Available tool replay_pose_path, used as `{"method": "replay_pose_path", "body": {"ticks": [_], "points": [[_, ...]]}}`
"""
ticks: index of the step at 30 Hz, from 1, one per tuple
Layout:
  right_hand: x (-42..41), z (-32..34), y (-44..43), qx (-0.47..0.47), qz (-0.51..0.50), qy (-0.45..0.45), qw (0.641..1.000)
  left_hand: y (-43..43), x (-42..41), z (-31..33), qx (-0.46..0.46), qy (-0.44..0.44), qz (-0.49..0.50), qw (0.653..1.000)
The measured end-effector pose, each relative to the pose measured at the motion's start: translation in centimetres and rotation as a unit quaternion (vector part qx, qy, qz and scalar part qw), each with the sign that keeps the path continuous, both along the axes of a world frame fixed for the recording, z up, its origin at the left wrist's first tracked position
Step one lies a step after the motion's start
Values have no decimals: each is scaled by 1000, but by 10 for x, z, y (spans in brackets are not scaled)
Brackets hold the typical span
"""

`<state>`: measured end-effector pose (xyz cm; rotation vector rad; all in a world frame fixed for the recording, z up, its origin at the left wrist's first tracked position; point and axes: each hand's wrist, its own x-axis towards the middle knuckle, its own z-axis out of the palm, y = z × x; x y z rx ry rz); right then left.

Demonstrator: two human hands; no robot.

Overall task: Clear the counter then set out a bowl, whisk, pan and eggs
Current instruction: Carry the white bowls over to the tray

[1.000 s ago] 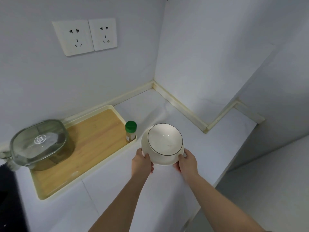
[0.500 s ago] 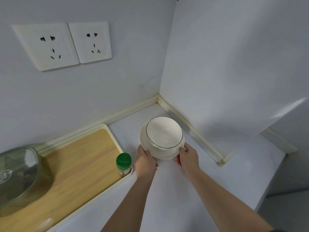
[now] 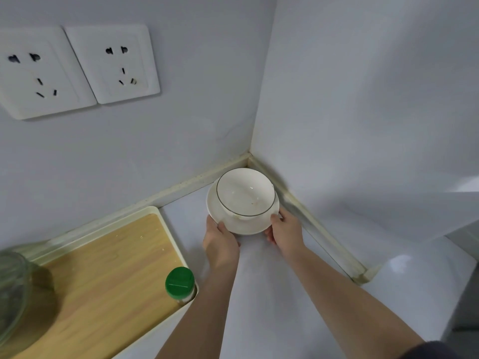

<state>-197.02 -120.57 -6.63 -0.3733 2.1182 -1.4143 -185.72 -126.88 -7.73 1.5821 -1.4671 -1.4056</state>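
The left hand [image 3: 220,242] and right hand [image 3: 286,229] both grasp a white plate [image 3: 239,226] by its near edge, one on each side. On the plate stands a white bowl [image 3: 245,193] with a thin dark line round its rim. It is upright, and a few small specks show inside. Each thumb lies on top of the plate's rim. The right fingers [image 3: 269,237] curl under the plate, while the left fingers are hidden beneath it.

Plate and bowl are in the far corner of the white counter [image 3: 259,294], close to where the two walls meet. Whether the plate rests on the counter or is held just above it cannot be told.

To the left lies a cream tray [image 3: 155,209] with a wooden board [image 3: 103,268] in it. A jar [image 3: 180,282] with a green cap stands in the tray's near right corner, just beside the left forearm. A glass lid [image 3: 13,294] shows at the left edge, over the board. Two white sockets [image 3: 111,63] sit side by side on the wall above the tray. A dark sleeve [image 3: 440,349] shows at the bottom right.
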Motion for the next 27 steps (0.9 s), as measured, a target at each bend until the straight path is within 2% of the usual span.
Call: {"method": "replay_pose_path", "body": {"ticks": [9, 19, 24, 27], "points": [[-13, 0, -14, 11, 19, 0, 1000, -13, -11, -3, -9, 4, 3, 1000], [-18, -4, -11, 23, 50, -16, 998, -13, -10, -7, 33, 15, 0, 999], [17, -3, 27, 26, -3, -74, 997, 33, 26, 16, 93, 2, -117, 989], [52, 0, 53, 49, 1, -98, 994, 62, 77, 27, 108, 10, -145, 984]]}}
